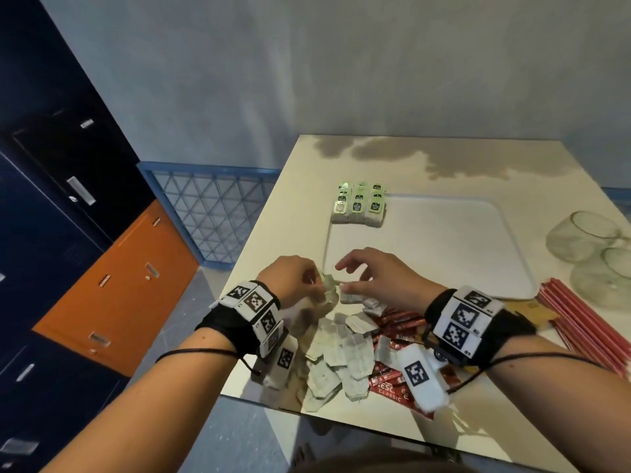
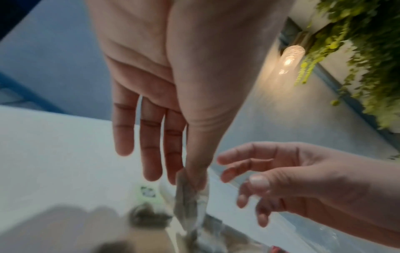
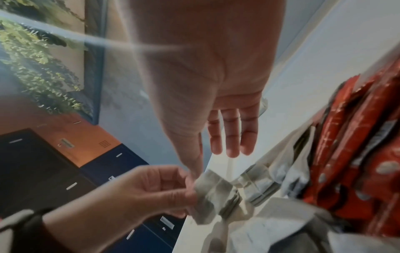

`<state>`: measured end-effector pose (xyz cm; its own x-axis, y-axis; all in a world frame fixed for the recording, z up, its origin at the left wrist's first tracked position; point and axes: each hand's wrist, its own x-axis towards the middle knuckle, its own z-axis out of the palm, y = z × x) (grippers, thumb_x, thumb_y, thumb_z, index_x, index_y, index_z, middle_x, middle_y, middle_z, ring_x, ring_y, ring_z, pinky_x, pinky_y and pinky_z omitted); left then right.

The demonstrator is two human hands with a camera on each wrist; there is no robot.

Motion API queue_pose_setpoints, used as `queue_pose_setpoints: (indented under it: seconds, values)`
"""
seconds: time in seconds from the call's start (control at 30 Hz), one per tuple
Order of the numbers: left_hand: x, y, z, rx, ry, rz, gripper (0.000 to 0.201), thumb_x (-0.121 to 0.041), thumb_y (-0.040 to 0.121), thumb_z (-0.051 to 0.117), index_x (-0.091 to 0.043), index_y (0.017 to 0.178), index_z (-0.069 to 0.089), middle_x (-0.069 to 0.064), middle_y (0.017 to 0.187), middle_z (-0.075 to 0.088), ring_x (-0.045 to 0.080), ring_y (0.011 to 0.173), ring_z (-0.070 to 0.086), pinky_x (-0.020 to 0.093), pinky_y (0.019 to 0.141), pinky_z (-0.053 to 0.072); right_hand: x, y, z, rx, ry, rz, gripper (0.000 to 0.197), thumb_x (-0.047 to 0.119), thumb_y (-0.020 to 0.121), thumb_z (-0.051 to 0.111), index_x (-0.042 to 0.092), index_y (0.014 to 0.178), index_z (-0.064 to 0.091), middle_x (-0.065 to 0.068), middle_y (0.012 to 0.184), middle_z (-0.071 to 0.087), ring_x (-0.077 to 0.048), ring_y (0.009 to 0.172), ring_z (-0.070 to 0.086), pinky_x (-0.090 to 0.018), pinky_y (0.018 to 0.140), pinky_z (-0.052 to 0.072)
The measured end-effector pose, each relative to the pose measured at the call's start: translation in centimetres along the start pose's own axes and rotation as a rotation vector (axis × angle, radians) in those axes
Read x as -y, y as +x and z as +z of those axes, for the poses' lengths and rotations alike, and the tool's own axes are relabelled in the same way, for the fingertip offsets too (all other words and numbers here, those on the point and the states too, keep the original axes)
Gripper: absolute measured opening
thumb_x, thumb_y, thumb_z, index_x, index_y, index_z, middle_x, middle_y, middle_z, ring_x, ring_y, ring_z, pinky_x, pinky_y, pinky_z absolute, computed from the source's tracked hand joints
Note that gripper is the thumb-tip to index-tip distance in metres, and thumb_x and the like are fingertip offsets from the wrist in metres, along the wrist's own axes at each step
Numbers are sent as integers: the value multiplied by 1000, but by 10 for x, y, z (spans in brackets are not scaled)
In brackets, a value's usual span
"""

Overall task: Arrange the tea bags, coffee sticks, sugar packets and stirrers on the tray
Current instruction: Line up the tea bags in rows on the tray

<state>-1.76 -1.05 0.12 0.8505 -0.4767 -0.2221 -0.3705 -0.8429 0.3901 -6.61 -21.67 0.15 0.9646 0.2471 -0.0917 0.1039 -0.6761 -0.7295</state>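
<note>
Above desk (image 1: 300, 206), at tray (image 1: 444, 250) near-left corner: left hand (image 1: 293, 285) grip pinches one tea bag (image 1: 328, 285), long axis hanging down; right hand (image 1: 382, 278) grip released; three tea-bag columns (image 1: 358, 206) on far-left corner.

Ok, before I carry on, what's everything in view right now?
tray: one, white, mid-table
sorted tea bags: three rows, green-tagged, tray's far left corner
loose tea bags: a pile, pale, table's near edge
coffee sticks: several, red, beneath the pile
stirrers: a bundle, red, right of tray
brown packets: few, probably sugar, beside stirrers
glasses: two, clear, table's right edge
table: one, cream
lockers: blue and orange, left
left hand: pinches one tea bag
right hand: fingers loosely spread beside it
</note>
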Motion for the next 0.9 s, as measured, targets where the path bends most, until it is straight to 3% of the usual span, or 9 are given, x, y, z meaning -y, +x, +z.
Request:
queue_pose_setpoints:
  seconds: [0.1,0.2,0.3,0.37,0.43,0.53,0.7,0.8,0.9]
  values:
    - [-12,-5,-12,-21,-28,146,15,-34,85,72,-21,85,66,-12,78,65,5,75,59,22,70,45,10,1,6,48,-56,-64,40,34,82,77,27,119,64,4,114,57,-13,99,58,-27,86,48]
    - [-19,-13,-16,-40,-126,190,14,-32,82,76,-21,87,69,-12,75,66,-3,68,57,13,64,41,14,1,13,52,-132,-76,23,32,84,73,17,102,71,-2,101,66,-17,92,59,-37,84,49]
    - [-7,-23,-12,-56,-202,74,18,-32,79,79,-24,92,68,-12,84,67,2,74,60,16,67,44,12,-3,14,63,-161,-60,27,37,89,68,10,86,69,-1,75,62,-14,68,51,-31,62,38]
    - [13,-30,-6,27,-111,-73,35,-34,77,80,-24,106,63,-8,96,66,10,84,60,24,76,48,9,-6,12,71,-160,-45,32,37,93,63,7,81,62,0,68,54,-12,61,45,-27,57,30]
    - [33,-37,2,153,43,-218,50,-37,73,82,-25,115,57,-4,107,64,15,94,59,32,82,50,7,-7,10,73,-166,-28,32,34,97,57,7,79,58,-1,70,53,-11,62,43,-26,57,29]
    - [49,-42,11,205,152,-293,55,-39,64,87,-26,108,58,-6,103,60,17,95,57,30,75,48,9,-7,7,91,-136,-16,34,31,102,46,5,81,55,-9,82,57,-14,70,47,-24,59,32]
    - [49,-36,13,109,105,-299,29,-38,72,81,-27,77,55,-4,89,59,15,82,53,26,64,37,14,-4,9,140,-100,-79,25,31,100,51,10,94,64,-1,92,64,-13,82,56,-20,67,39]
    - [44,-31,7,-1,35,-232,22,-32,76,78,-22,85,61,-1,93,64,16,83,54,26,67,39,19,0,15,122,-16,-131,17,34,91,68,17,93,69,6,92,68,-5,83,60,-13,69,44]
    - [28,-31,-4,-81,-48,-97,23,-28,75,81,-23,89,64,-5,89,66,13,78,58,25,67,43,25,3,19,113,29,-197,11,33,87,72,23,89,67,5,100,65,-6,93,59,-21,79,48]
